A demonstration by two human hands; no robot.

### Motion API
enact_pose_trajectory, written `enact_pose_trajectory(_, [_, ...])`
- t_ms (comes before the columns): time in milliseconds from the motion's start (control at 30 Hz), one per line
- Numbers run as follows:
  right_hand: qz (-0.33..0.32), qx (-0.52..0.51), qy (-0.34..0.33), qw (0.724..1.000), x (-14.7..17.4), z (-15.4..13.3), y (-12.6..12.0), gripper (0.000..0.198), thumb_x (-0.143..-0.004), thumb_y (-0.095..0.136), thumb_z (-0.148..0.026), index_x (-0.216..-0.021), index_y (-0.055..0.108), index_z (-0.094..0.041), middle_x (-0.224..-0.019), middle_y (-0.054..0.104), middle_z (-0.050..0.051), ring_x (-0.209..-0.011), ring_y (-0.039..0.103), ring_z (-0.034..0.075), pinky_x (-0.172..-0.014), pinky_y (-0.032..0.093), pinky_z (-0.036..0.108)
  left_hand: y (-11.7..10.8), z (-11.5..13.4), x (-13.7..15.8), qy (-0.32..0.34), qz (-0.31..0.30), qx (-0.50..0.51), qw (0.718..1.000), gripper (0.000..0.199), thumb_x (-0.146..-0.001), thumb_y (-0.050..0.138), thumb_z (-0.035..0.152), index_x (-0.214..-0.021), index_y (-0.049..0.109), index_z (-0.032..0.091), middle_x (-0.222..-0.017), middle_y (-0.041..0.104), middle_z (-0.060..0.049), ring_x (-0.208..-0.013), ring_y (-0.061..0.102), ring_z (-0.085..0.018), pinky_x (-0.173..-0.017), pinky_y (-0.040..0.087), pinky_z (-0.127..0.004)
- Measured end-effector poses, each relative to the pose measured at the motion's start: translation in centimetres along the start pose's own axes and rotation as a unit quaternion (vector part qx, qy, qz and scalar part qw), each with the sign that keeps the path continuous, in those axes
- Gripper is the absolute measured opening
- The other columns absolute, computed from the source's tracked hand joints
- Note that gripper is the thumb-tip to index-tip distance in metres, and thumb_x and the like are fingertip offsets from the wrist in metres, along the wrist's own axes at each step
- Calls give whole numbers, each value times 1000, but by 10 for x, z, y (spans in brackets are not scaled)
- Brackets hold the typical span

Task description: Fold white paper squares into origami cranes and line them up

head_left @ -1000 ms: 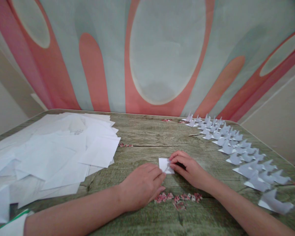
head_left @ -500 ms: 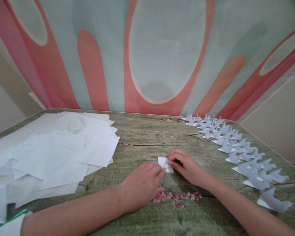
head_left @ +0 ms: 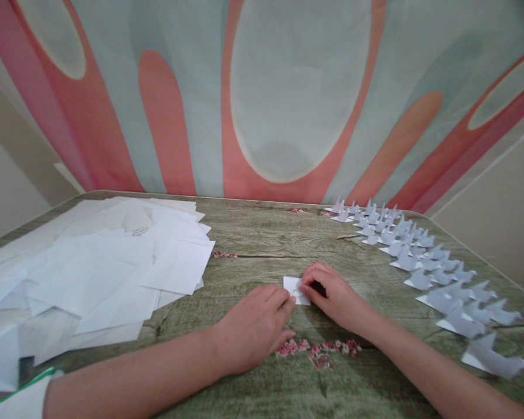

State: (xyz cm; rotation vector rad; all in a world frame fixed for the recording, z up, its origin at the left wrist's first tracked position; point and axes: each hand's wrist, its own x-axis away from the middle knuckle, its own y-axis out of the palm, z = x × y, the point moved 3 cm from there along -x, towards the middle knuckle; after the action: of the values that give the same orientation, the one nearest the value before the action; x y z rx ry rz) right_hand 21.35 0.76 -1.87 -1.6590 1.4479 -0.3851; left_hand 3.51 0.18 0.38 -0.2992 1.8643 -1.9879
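A small folded white paper square (head_left: pixel 291 284) lies on the wooden-patterned table between my hands. My right hand (head_left: pixel 329 291) is closed at its right side, thumb and forefinger pinching the paper's edge. From the lower left, my left hand (head_left: pixel 259 323) holds the near corner of the same paper, its fingers bent together and the fingertips on it. Faint crease lines show on the square's face. Part of the paper is hidden under the fingers of both hands.
A spread heap of loose white paper sheets (head_left: pixel 109 273) covers the table's left side. Rows of folded white paper birds (head_left: pixel 404 259) stand along the right side. Behind the table (head_left: pixel 253 233) hangs a coral and grey-blue patterned backdrop (head_left: pixel 301 87).
The whole view has shifted slightly, so table items sit a little further right. Both hands stay on the folded paper, with hardly any visible movement of the fingers.
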Motion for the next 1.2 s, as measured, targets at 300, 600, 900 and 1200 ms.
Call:
enact_pose_trajectory(300, [1,4,6,1000,0,-3,0,7,-83,53,-17,-76,55,-19,-81,57,3,-80,53,17,-73,43,33,0,0,-1,-3,-4,4,1000,43,-82,54,38,-115,47,11,-103,53,-10,-99,48,-24,-87,41,-38])
enact_pose_trajectory(600, [13,17,-6,1000,0,-4,0,7,-82,53,-16,-76,55,-19,-81,58,3,-79,53,17,-72,44,33,-1,-2,-1,-4,-15,22,1000,42,-83,53,37,-116,47,11,-106,52,-11,-100,47,-25,-87,41,-39])
enact_pose_trajectory(900, [10,17,7,1000,0,-3,1,8,-80,53,-14,-76,55,-20,-81,58,3,-80,53,17,-73,43,33,-1,-2,-2,-6,-14,18,1000,43,-83,54,37,-115,48,11,-105,51,-11,-99,47,-25,-86,41,-39])
enact_pose_trajectory(1200, [12,18,3,1000,0,-5,0,8,-80,53,-13,-75,54,-19,-81,57,3,-80,52,18,-73,42,33,1,0,0,-6,-14,-1,1000,43,-84,52,38,-116,48,10,-103,52,-11,-98,48,-25,-86,42,-39])
